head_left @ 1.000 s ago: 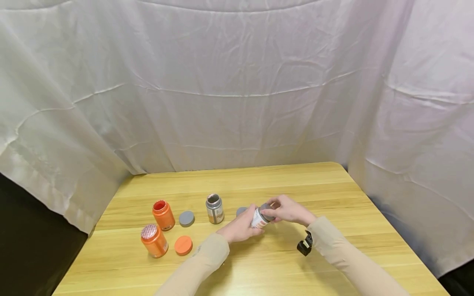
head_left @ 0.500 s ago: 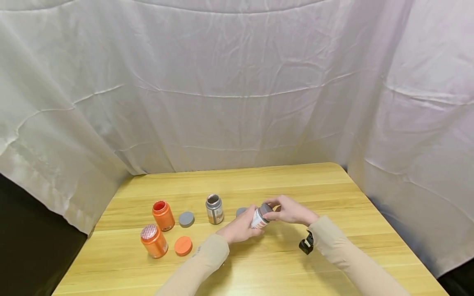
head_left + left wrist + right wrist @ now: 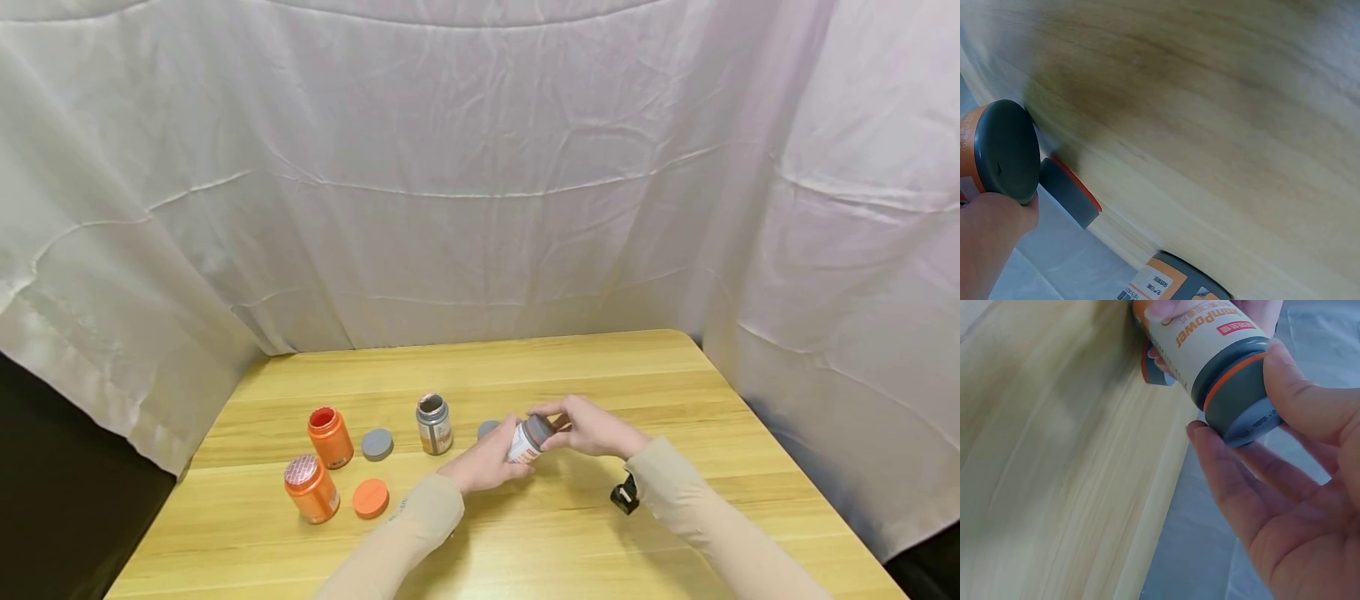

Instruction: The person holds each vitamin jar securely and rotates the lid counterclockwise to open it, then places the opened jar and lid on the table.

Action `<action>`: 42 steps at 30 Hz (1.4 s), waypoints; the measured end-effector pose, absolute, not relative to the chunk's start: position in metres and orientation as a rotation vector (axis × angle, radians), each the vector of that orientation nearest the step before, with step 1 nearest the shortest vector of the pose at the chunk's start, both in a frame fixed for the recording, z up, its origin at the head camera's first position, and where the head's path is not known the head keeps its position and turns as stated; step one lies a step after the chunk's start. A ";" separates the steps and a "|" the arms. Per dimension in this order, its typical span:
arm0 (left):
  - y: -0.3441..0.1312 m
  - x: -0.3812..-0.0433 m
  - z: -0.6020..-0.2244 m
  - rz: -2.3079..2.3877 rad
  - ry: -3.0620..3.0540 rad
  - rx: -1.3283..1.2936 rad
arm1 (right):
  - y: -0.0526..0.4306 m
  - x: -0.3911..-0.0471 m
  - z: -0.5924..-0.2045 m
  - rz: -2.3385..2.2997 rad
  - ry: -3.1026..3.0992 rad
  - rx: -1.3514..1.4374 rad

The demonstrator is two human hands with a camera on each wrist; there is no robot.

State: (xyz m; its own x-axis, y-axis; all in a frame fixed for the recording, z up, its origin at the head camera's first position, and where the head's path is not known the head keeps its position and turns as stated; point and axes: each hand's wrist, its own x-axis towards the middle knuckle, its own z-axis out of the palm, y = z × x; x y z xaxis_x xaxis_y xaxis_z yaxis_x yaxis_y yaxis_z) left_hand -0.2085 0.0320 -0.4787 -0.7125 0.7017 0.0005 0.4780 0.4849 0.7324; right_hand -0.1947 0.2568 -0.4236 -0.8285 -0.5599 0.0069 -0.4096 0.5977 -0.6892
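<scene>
My left hand (image 3: 486,460) grips a grey supplement bottle (image 3: 523,446) with a white and orange label, tilted over the table. Its dark round base (image 3: 1009,152) faces the left wrist camera. On the bottle's neck sits a grey screw lid (image 3: 1244,403) with an orange line at its edge; a narrow gap shows between lid and bottle shoulder. The thumb and fingers of my right hand (image 3: 596,429) are curled loosely round this lid, thumb on its side. Behind my left hand a second grey lid (image 3: 488,428) lies on the table, partly hidden.
Left of my hands stands an uncapped grey bottle (image 3: 435,425), with another grey lid (image 3: 377,444) beside it. Farther left are an uncapped orange bottle (image 3: 331,437), an orange bottle with a foil seal (image 3: 312,490) and an orange lid (image 3: 371,498). Grey curtains (image 3: 480,208) surround the wooden table (image 3: 600,550).
My right hand has turned around the lid and its fingers have loosened, showing more of the lid. The left hand and bottle have stayed nearly still.
</scene>
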 end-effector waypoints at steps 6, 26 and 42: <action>0.032 -0.209 -0.479 1.070 2.431 1.005 | 0.259 -0.195 -0.427 -1.056 2.635 -0.903; 0.031 -0.207 -0.475 1.062 2.419 0.976 | 0.261 -0.194 -0.435 -1.273 2.564 -0.887; 0.031 -0.207 -0.475 1.059 2.453 0.979 | 0.262 -0.195 -0.439 -1.244 2.590 -0.847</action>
